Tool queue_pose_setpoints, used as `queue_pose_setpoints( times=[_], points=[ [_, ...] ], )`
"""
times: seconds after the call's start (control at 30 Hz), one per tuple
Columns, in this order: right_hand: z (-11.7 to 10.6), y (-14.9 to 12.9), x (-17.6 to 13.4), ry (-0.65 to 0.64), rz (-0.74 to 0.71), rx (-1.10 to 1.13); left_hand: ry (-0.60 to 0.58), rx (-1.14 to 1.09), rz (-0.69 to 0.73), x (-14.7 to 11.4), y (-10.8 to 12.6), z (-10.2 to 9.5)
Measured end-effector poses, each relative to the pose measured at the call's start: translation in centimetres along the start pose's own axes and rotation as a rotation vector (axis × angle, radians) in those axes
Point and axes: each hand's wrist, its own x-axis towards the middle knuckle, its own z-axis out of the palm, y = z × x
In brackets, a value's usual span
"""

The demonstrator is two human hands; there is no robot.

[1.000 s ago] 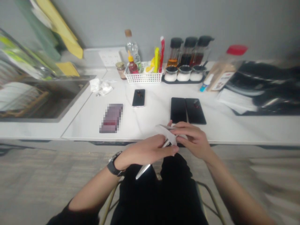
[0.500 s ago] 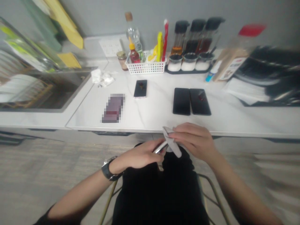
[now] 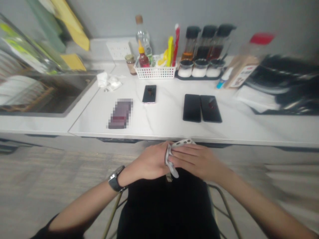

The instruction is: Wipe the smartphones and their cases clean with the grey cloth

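Note:
Over my lap, just in front of the counter edge, my left hand (image 3: 153, 162) is closed around a smartphone (image 3: 183, 142). Its pale back end with camera lenses shows above my fingers; the rest is covered. My right hand (image 3: 196, 160) presses a light grey cloth (image 3: 171, 167) against the phone, its fingers lying across the back. On the white counter (image 3: 159, 127) lie two dark phones (image 3: 191, 108) side by side. A smaller phone (image 3: 149, 94) is further left, and a blurred-out flat phone-like object (image 3: 121, 113) lies nearer the sink.
Along the wall stand a white basket (image 3: 156, 72) of bottles and packets, a rack of seasoning jars (image 3: 200, 68), and a red-capped container (image 3: 245, 69). A small spray bottle (image 3: 224, 78) is beside it. Crumpled tissues (image 3: 109, 81) lie near the sink (image 3: 82, 89) on the left.
The phone in my left hand has turned so its camera end faces up. My right hand and the cloth have moved left and lower, with the fingers now across the phone.

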Motion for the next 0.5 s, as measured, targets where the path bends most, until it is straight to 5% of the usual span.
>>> queue_pose_setpoints(
  times=[0.33,0.5],
  points=[
    [1.0,-0.4,0.3,-0.083,0.0,0.058,0.014,0.092,-0.02,-0.4,-0.1,-0.5],
    [-0.3,1.9,-0.2,-0.035,0.077,-0.048,0.101,0.164,-0.03,-0.6,0.0,-1.9]
  ],
)
